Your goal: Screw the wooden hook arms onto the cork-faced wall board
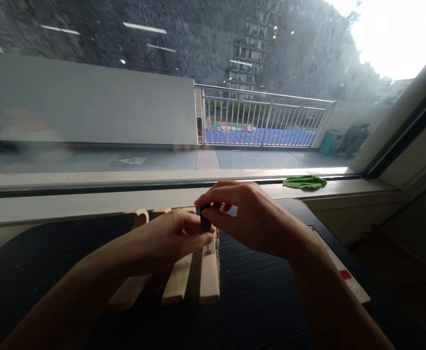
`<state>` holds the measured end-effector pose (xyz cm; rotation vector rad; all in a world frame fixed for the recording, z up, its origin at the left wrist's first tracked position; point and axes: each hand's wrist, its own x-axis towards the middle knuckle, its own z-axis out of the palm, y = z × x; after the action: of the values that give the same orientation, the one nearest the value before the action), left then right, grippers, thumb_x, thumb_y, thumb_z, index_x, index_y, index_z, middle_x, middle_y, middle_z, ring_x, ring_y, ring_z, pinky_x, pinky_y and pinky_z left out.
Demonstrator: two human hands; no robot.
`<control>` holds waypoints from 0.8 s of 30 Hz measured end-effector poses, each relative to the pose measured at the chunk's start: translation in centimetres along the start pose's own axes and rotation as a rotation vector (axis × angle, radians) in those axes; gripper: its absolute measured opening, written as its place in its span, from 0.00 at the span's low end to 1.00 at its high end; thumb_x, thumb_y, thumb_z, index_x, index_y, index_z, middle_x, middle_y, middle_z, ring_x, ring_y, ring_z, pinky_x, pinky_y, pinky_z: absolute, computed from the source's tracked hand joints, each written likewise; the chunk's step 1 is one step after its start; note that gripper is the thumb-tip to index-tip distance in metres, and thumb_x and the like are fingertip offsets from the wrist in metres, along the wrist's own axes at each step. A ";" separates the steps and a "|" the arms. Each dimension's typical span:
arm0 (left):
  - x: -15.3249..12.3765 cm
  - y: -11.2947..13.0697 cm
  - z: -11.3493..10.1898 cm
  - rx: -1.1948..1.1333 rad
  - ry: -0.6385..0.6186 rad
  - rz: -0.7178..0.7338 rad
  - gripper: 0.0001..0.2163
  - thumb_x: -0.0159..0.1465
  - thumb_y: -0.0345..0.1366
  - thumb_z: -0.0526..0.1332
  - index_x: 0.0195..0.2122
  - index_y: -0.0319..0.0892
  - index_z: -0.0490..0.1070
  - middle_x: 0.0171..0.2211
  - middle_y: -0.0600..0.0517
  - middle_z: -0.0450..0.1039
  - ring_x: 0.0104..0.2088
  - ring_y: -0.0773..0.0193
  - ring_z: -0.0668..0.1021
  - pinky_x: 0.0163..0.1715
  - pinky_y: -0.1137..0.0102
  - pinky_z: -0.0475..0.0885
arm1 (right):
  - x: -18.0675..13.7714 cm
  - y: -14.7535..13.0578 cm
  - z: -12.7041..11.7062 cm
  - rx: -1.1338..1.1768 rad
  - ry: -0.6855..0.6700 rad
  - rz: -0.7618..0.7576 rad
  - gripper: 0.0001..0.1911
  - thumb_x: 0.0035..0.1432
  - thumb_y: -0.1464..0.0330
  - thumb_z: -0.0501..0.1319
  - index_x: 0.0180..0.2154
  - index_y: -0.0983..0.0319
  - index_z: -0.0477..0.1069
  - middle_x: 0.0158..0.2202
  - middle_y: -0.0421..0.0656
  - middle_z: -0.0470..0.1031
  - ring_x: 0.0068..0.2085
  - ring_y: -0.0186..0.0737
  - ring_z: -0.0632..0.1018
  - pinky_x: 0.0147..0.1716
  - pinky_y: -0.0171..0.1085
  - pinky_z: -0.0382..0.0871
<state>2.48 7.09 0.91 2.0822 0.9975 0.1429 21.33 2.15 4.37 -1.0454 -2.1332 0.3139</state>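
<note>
Between the thumb and fingers of my right hand (249,218) is the top of a short black screwdriver (205,221), held upright. My left hand (176,233) closes its thumb and fingers around the lower part of the same tool. Just beneath the fingertips, a thin metal piece (208,249), a shank or a screw, meets the rightmost pale wooden slat (209,279). More wooden slats (178,282) lie to its left, parallel and spaced apart, partly hidden by my left hand and forearm. One piece at the back has a curved end (140,216).
The slats rest on a black table (256,287) with rounded corners. A flat pale object with a red square (345,274) lies along the right edge. On the white sill (70,206) sits a green cloth (305,182). A large window rises behind, with a metal railing (264,119) outside.
</note>
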 end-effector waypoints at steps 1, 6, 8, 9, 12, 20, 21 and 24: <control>0.0 0.1 0.0 -0.007 -0.004 0.001 0.16 0.63 0.49 0.55 0.27 0.42 0.69 0.23 0.57 0.58 0.23 0.69 0.60 0.21 0.74 0.55 | 0.0 0.1 0.0 0.001 0.008 0.009 0.10 0.59 0.74 0.57 0.39 0.63 0.77 0.36 0.40 0.76 0.35 0.31 0.73 0.35 0.31 0.64; 0.0 0.3 0.0 -0.040 -0.011 -0.012 0.16 0.63 0.48 0.55 0.26 0.42 0.67 0.23 0.57 0.57 0.23 0.70 0.59 0.21 0.74 0.54 | 0.1 0.3 0.1 -0.025 0.033 0.028 0.06 0.58 0.70 0.60 0.35 0.62 0.76 0.33 0.39 0.75 0.32 0.30 0.72 0.31 0.31 0.63; 0.0 0.2 0.0 -0.027 0.000 -0.015 0.16 0.63 0.48 0.55 0.26 0.41 0.67 0.22 0.57 0.55 0.22 0.70 0.58 0.20 0.74 0.53 | 0.0 0.2 0.0 -0.029 0.026 0.013 0.08 0.59 0.71 0.58 0.36 0.63 0.77 0.35 0.40 0.76 0.34 0.31 0.72 0.34 0.32 0.64; 0.0 0.2 0.0 -0.021 0.001 -0.014 0.16 0.63 0.48 0.55 0.26 0.41 0.68 0.22 0.57 0.55 0.22 0.70 0.58 0.20 0.74 0.53 | 0.0 0.1 0.0 -0.023 0.017 0.005 0.09 0.59 0.72 0.58 0.37 0.64 0.77 0.35 0.40 0.76 0.35 0.31 0.73 0.35 0.32 0.64; 0.0 0.1 0.0 -0.029 -0.015 -0.018 0.17 0.63 0.49 0.54 0.28 0.41 0.69 0.23 0.57 0.55 0.23 0.70 0.59 0.21 0.74 0.54 | 0.0 0.1 -0.1 0.003 -0.003 0.012 0.08 0.60 0.72 0.58 0.37 0.63 0.76 0.34 0.39 0.76 0.34 0.30 0.73 0.35 0.31 0.64; -0.2 0.3 0.0 -0.049 -0.018 -0.026 0.17 0.62 0.50 0.56 0.26 0.41 0.68 0.22 0.57 0.55 0.23 0.70 0.58 0.20 0.73 0.53 | 0.1 0.0 -0.1 -0.005 -0.002 0.009 0.07 0.59 0.71 0.58 0.34 0.64 0.75 0.33 0.39 0.75 0.33 0.30 0.72 0.32 0.31 0.63; -0.2 0.3 0.0 -0.040 -0.012 -0.023 0.17 0.62 0.49 0.56 0.26 0.41 0.68 0.22 0.57 0.56 0.23 0.69 0.59 0.21 0.73 0.53 | 0.0 -0.1 -0.2 -0.003 -0.015 0.001 0.08 0.59 0.72 0.57 0.35 0.64 0.76 0.33 0.39 0.75 0.33 0.30 0.72 0.33 0.32 0.64; -0.3 0.2 0.0 -0.026 -0.020 -0.021 0.17 0.62 0.50 0.55 0.28 0.42 0.69 0.24 0.56 0.58 0.24 0.68 0.60 0.22 0.73 0.55 | 0.0 -0.1 -0.2 0.009 -0.029 0.016 0.08 0.59 0.72 0.57 0.38 0.63 0.75 0.33 0.39 0.76 0.33 0.30 0.72 0.33 0.32 0.63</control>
<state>2.44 6.80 1.13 2.0456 0.9999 0.1242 21.43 2.07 4.53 -1.0594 -2.1478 0.3482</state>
